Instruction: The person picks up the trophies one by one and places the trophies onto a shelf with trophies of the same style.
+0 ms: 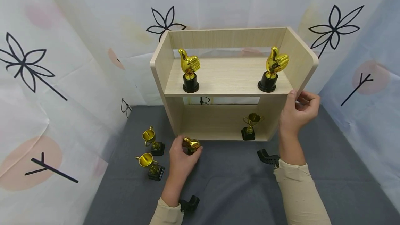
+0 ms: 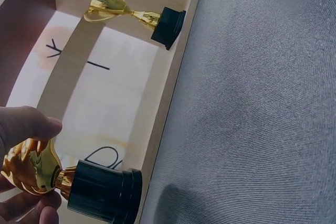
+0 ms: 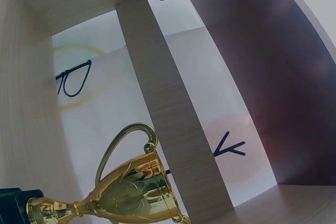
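My left hand (image 1: 182, 160) grips a gold thumbs-up trophy (image 1: 191, 144) by its gold top, at the front left of the lower shelf. In the left wrist view its round black base (image 2: 102, 190) overlaps the shelf's front edge. My right hand (image 1: 297, 113) holds the front edge of the wooden shelf unit's right side panel (image 1: 301, 58), thumb inside, fingers outside. A gold cup trophy (image 1: 249, 127) stands at the right of the lower shelf, also large in the right wrist view. Two thumbs-up trophies, left (image 1: 190, 68) and right (image 1: 272, 68), stand on the upper shelf.
Two gold cup trophies, one farther back (image 1: 153, 141) and one nearer (image 1: 151, 166), stand on the grey cloth (image 1: 231, 183) left of my left hand. Behind the two-level unit hangs a white cloth (image 1: 218, 2) with flower drawings. Black camera mounts sit at both wrists.
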The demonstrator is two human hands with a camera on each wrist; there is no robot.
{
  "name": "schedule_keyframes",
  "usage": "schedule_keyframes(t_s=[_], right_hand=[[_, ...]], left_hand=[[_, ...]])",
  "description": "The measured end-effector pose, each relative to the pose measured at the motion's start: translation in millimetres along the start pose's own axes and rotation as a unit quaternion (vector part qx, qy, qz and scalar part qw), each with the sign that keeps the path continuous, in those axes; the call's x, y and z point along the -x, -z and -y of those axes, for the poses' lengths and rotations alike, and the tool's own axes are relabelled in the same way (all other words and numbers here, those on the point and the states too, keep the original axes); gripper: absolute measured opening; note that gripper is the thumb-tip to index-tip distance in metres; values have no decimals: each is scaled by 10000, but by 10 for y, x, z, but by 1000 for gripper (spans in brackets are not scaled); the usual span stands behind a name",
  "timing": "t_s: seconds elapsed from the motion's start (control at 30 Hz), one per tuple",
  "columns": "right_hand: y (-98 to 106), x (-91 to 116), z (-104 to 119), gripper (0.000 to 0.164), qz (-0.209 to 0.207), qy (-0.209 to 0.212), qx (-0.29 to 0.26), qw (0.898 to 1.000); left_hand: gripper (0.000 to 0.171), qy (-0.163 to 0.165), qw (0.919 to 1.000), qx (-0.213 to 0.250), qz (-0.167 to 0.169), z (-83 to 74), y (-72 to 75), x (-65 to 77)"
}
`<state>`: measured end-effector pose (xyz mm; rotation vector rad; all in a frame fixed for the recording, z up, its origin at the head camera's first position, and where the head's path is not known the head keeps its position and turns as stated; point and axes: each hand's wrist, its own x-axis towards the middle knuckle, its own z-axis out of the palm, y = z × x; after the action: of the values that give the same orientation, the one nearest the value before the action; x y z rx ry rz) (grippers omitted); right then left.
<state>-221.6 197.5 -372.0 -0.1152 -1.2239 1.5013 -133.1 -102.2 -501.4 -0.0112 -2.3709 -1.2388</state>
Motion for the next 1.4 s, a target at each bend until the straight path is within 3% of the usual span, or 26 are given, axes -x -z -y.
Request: schedule_keyframes(t_s=[0.3, 0.5, 0.7, 1.07, 1.4], right_hand=[[25, -24, -87, 10, -35, -57, 36, 10000], [83, -76, -299, 10, -15, -66, 109, 9999], [95, -92, -340, 11, -14, -33, 99, 9999], [79, -79, -306, 11, -54, -71, 104, 9999], [-6, 6, 10, 8, -39, -38, -20, 10000]], left_hand=[[49, 131, 9998, 159, 17, -3, -5, -26], [48, 42, 9998, 203, -10, -16, -6, -30], [49, -155, 9995, 245, -150, -40, -15, -43], [51, -433, 9979, 290, -383, -76, -17, -37], [57, -592, 9961, 426, -495, -115, -12, -24]])
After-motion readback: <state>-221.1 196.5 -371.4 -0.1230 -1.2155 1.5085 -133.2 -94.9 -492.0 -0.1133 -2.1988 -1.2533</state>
